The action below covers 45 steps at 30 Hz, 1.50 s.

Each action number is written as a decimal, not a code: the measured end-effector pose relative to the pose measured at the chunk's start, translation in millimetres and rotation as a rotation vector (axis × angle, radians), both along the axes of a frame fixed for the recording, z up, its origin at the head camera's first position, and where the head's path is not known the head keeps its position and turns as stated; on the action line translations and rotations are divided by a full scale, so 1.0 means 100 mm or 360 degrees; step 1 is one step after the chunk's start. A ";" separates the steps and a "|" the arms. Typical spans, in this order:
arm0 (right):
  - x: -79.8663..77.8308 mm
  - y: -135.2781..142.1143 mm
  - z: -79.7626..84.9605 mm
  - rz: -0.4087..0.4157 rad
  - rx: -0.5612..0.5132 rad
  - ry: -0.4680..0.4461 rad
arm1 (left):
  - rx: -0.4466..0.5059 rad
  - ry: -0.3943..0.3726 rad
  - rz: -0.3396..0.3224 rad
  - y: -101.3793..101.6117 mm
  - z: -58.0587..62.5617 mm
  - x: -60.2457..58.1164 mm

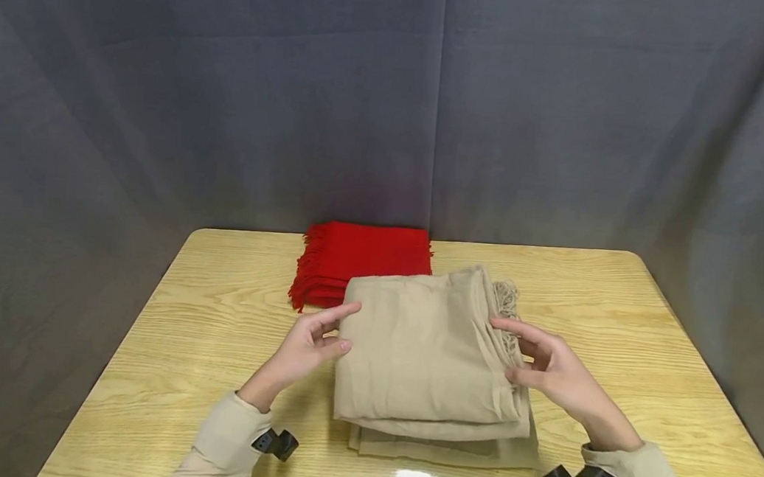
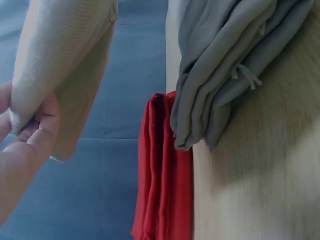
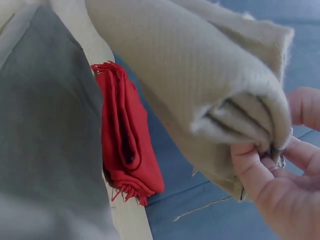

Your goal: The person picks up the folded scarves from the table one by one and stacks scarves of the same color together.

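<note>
A folded beige fringed scarf [image 1: 414,351] is held up between both hands, level with the table's front half. My left hand [image 1: 304,348] pinches its left edge; in the left wrist view thumb and fingers close on one corner. At the opposite side my right hand [image 1: 555,372] grips the layered folds, which show end-on in the right wrist view. Tan fringe [image 1: 506,306] hangs beside the right fingers. Under the held scarf lies another folded cloth [image 1: 440,449], grey-beige, mostly covered in the head view. Its stacked folds [image 2: 220,75] show in the left wrist view.
A folded red scarf [image 1: 374,253] with fringed ends lies at the back of the wooden table [image 1: 217,316], partly behind the held scarf. Grey curtain [image 1: 297,114] hangs along the table's back and sides.
</note>
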State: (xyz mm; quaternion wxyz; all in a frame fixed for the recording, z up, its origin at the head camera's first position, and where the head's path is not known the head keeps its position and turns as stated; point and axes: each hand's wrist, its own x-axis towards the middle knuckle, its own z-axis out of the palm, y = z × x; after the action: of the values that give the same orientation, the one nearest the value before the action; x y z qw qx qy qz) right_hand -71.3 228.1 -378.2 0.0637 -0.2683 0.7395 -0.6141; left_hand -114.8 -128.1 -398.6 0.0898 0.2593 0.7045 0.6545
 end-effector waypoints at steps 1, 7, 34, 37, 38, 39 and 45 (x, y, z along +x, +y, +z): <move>0.00 0.01 -0.01 -0.0001 0.0002 -0.0001 | -0.0011 0.0000 -0.0001 0.00 -0.01 0.00; 0.01 0.04 -0.07 0.0000 0.0001 0.0009 | -0.0094 0.0016 -0.0014 0.04 -0.05 0.02; 0.12 0.14 -0.59 -0.0109 0.0082 -0.0236 | -0.0209 -0.0071 -0.0167 0.16 -0.40 0.06; 0.13 0.19 -0.66 -0.0072 0.0055 -0.0260 | -0.0270 -0.0140 -0.0222 0.10 -0.42 0.06; 0.13 0.21 -0.68 -0.0064 0.0046 -0.0264 | -0.0292 -0.0155 -0.0239 0.07 -0.44 0.07; 0.14 0.23 -0.70 -0.0058 0.0036 -0.0266 | -0.0300 -0.0160 -0.0250 0.05 -0.45 0.07; 0.17 0.28 -0.81 -0.0111 0.0070 -0.0283 | -0.0295 -0.0152 -0.0302 -0.08 -0.48 0.06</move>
State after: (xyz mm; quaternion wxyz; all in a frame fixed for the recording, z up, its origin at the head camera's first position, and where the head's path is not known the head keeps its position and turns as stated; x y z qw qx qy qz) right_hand -54.3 256.2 -459.6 0.1137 -0.1854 0.7530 -0.6211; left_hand -108.9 -136.3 -446.5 0.2084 0.2839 0.7293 0.5867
